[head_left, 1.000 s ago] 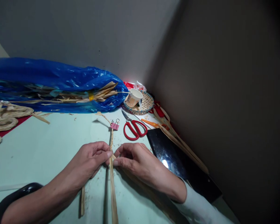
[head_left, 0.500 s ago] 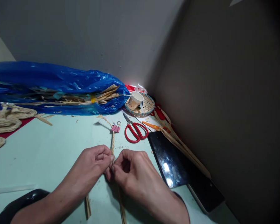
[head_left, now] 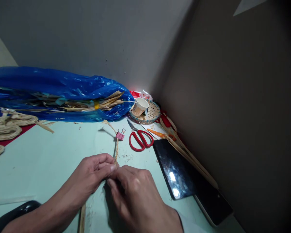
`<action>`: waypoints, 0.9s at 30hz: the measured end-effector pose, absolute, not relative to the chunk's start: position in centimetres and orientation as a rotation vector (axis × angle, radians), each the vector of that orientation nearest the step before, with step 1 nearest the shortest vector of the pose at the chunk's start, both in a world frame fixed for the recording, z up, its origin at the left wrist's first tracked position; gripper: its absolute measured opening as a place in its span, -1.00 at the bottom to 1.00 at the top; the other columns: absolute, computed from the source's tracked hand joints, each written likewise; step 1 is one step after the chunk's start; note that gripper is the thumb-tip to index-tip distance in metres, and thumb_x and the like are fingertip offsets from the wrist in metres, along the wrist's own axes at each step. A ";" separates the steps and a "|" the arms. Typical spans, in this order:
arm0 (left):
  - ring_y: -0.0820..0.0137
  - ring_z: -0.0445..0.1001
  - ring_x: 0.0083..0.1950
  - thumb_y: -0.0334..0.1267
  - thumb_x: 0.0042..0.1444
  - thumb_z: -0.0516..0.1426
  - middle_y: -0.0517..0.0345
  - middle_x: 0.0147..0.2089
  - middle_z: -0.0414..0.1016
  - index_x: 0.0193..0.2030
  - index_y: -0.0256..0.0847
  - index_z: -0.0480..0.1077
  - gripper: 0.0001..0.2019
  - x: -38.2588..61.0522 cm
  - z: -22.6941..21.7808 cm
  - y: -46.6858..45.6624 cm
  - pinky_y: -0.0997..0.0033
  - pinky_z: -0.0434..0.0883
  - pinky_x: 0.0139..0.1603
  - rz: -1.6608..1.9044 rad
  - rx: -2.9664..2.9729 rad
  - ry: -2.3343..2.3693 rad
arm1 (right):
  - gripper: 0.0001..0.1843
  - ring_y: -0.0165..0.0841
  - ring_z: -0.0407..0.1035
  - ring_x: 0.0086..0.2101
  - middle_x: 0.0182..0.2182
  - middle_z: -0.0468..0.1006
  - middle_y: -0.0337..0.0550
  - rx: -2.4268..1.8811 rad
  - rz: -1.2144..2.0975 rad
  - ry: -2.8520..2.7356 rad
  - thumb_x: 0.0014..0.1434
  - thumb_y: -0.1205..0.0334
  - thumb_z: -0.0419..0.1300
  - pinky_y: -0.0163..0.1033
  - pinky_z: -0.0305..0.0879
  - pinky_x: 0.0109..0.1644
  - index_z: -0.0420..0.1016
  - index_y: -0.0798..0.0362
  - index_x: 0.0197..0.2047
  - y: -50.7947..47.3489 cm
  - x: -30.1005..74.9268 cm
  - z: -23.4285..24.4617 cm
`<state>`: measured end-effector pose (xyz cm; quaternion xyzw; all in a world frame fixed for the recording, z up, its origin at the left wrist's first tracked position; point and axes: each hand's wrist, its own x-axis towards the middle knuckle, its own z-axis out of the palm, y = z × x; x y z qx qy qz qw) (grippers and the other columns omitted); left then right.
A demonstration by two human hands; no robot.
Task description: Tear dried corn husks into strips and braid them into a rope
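A thin braided straw cord (head_left: pixel 116 149) runs toward me from a pink binder clip (head_left: pixel 120 135) on the tabletop. My left hand (head_left: pixel 94 173) pinches the near end of this cord between thumb and fingers. Right beside it, my right hand (head_left: pixel 138 194) has its fingers closed at the same spot; the fibre they grip there is mostly hidden. A loose strand of dry straw (head_left: pixel 81 218) hangs down below my left forearm. Past the clip, the cord's frayed tip lies on the table.
Red-handled scissors (head_left: pixel 141 139) lie right of the clip. Behind are a blue plastic bag (head_left: pixel 63 79) of dry fibre and a woven basket (head_left: pixel 155 111) with a paper cup (head_left: pixel 141 105). A black tablet (head_left: pixel 174 171) lies at the right, braided coils (head_left: pixel 12 124) at the left.
My right hand has turned, its back now more upward, and moved slightly down and left against the left fingers. The strand below the right hand is no longer seen. The view has shifted slightly.
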<state>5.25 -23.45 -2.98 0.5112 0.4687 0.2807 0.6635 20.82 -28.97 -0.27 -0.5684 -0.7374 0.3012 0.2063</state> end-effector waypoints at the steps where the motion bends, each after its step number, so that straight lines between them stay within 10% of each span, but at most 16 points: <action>1: 0.51 0.27 -0.52 -0.08 0.01 0.29 0.32 -0.56 0.42 -0.41 -0.22 0.42 -0.75 5.2 -3.1 -23.5 0.52 0.16 -0.47 0.652 1.150 1.050 | -0.73 -0.25 0.49 -0.29 -0.28 0.64 -0.07 -1.531 0.877 -1.996 0.38 0.19 0.06 -0.20 0.23 -0.23 0.57 0.06 -0.19 -28.7 21.3 0.2; 14: 0.36 0.49 -0.44 -0.02 0.13 0.21 0.23 -0.56 0.55 -0.34 -0.17 0.44 -0.75 5.3 -3.1 -24.1 0.39 0.34 -0.32 0.687 1.174 1.018 | -0.68 -0.41 0.33 -0.34 -0.41 0.50 -0.25 -1.335 1.290 -1.743 0.43 0.20 0.01 -0.30 0.18 -0.16 0.36 0.05 -0.38 -27.3 21.8 -0.5; 27: 0.13 0.60 -0.26 0.07 0.08 0.18 0.22 -0.49 0.59 0.22 -0.18 0.13 -0.36 5.3 -3.3 -24.8 0.22 0.42 -0.15 0.648 1.236 1.129 | -0.75 -0.43 0.22 -0.54 -0.60 0.47 -0.21 -1.381 1.347 -1.348 0.20 0.20 0.14 -0.30 0.14 -0.41 0.44 0.10 -0.48 -26.8 20.8 -2.9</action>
